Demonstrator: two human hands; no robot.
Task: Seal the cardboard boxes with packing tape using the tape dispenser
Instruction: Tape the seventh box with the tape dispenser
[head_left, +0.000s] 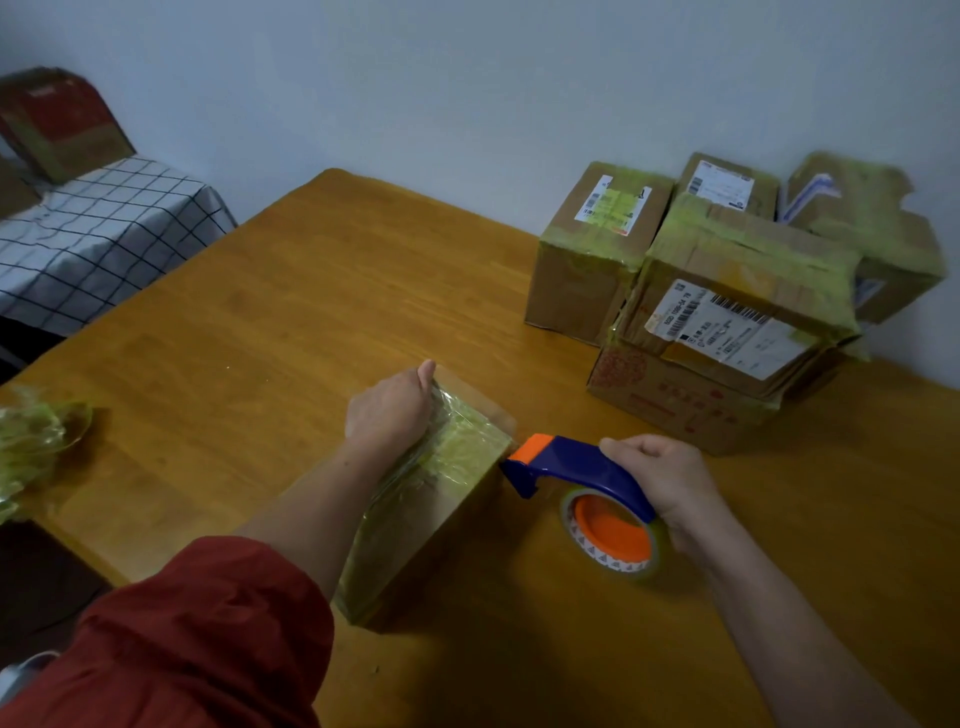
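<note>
Box (441, 499) on table (311, 312), held under left hand (387, 410); finger curl not discernible. Dispenser (571, 462) gripped by right hand (665, 478), blade at box's edge. Risk: seal wrinkled if box is let slip.

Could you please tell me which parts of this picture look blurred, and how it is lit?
Head view: the far-right box and the upper-left red box are smeared; the tape dispenser looks fairly sharp; lighting is dim and soft, with faint glints on the taped box under the left hand.

Pale wall (467, 78), wooden table (249, 322), perhaps checked bedding (104, 234)
</note>
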